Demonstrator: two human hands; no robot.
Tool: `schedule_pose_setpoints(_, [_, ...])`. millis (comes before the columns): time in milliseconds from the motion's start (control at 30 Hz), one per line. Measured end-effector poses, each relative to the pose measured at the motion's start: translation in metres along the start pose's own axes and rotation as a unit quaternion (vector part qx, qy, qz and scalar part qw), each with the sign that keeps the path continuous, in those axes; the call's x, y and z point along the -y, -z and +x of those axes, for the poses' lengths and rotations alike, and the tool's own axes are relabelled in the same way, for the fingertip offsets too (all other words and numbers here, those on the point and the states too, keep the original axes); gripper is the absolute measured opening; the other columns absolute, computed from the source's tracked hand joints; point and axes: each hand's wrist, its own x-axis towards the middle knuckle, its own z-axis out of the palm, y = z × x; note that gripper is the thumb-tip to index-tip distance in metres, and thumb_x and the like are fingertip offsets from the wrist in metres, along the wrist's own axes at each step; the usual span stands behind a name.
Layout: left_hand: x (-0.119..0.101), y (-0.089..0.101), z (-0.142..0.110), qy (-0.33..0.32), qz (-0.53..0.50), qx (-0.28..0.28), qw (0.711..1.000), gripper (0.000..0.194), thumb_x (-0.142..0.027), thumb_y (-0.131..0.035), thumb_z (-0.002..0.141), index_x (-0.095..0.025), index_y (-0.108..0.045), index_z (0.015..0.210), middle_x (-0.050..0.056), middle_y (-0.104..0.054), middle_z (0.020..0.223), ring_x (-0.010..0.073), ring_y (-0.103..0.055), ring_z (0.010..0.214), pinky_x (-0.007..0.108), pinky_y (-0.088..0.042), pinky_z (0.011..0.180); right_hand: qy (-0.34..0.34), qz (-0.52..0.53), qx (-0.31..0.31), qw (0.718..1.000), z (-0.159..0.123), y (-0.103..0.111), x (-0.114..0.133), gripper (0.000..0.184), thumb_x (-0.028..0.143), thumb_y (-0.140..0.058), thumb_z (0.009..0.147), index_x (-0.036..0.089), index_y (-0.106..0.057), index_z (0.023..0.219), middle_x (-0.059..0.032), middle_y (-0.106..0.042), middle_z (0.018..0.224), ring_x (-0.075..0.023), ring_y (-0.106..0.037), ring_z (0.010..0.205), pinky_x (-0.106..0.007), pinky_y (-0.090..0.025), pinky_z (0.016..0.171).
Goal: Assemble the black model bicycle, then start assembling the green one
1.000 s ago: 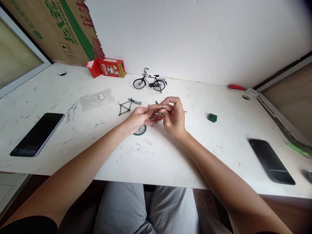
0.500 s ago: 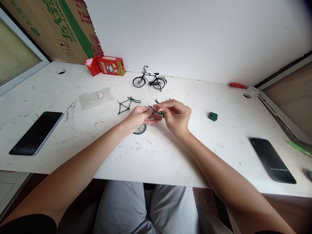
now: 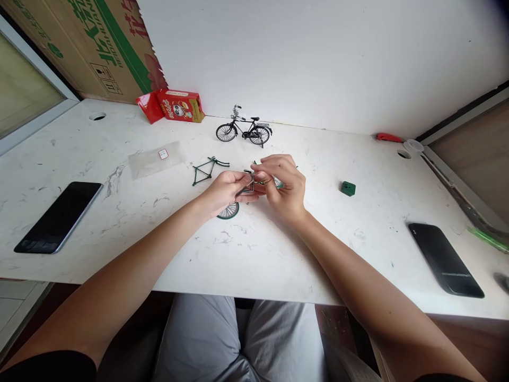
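Between my hands is a small silver-and-black model bicycle handlebar (image 3: 252, 182), held above the table. My left hand (image 3: 223, 194) pinches it between thumb and fingers, its lower fingers spread beneath. From the other side, my right hand (image 3: 287, 185) has thumb and forefinger at the handlebar's stem, its other fingers loosely bent. The exact contact there is partly hidden. A green-rimmed wheel (image 3: 229, 212) lies under my left hand, partly covered. Left of the hands lies a green bicycle frame (image 3: 204, 174). More green parts (image 3: 279, 183) show behind my right hand.
An assembled black model bicycle (image 3: 244, 129) stands at the back. Around it are a red box (image 3: 181, 106), a clear plastic bag (image 3: 149, 162) and a green block (image 3: 348, 188). Phones lie at left (image 3: 59, 217) and right (image 3: 445, 259). A red-handled object (image 3: 389, 137) sits back right.
My right hand's fingers have shifted and spread somewhat over the handlebar. The handlebar sits slightly higher and shows more of its bent shape. My left hand has stayed nearly still.
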Motion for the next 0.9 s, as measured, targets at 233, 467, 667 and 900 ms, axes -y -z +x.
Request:
schedule_pose_setpoints(233, [0.003,-0.001,0.003,-0.006,-0.03,-0.056,0.998,0.02,-0.02,-0.063,0.104,-0.009,-0.076,0.093,0.012,-0.077,0.099,0.0213,-0.078,0.096,0.045,-0.059,0.106,0.0,-0.064,0.036,0.997,-0.003,-0.005,-0.008,0.02,0.029,-0.058,0.106,0.026,-0.077,0.108,-0.0086,-0.073,0.104,-0.0268,-0.061,0.109,-0.047,-0.051,0.095])
schedule_pose_setpoints(467, [-0.002,-0.004,0.003,-0.022,-0.026,-0.096,0.995,0.017,-0.02,-0.066,0.102,-0.01,-0.072,0.09,0.008,-0.074,0.093,0.0195,-0.076,0.094,0.046,-0.058,0.106,-0.008,-0.096,0.067,0.993,-0.004,-0.007,0.0,0.019,0.025,-0.059,0.104,0.024,-0.077,0.111,-0.0087,-0.072,0.101,-0.0261,-0.059,0.1,-0.046,-0.05,0.092])
schedule_pose_setpoints(667, [-0.001,-0.002,0.005,-0.031,-0.015,-0.117,0.993,0.015,-0.023,-0.067,0.102,-0.01,-0.073,0.101,0.014,-0.078,0.106,0.0248,-0.078,0.101,0.047,-0.06,0.104,-0.028,-0.044,0.15,0.987,0.0,0.0,-0.003,0.026,0.042,-0.064,0.103,0.021,-0.077,0.097,-0.0056,-0.069,0.084,-0.0211,-0.057,0.083,-0.038,-0.047,0.081])
schedule_pose_setpoints(900, [-0.005,-0.001,0.004,-0.022,-0.008,-0.151,0.988,0.016,-0.026,-0.064,0.104,-0.011,-0.07,0.107,0.016,-0.081,0.108,0.0265,-0.08,0.105,0.046,-0.056,0.109,-0.202,0.097,0.537,0.813,0.018,0.031,0.024,0.036,0.042,-0.097,0.068,0.022,-0.079,0.091,0.0038,-0.066,0.069,-0.0124,-0.057,0.06,-0.028,-0.039,0.056])
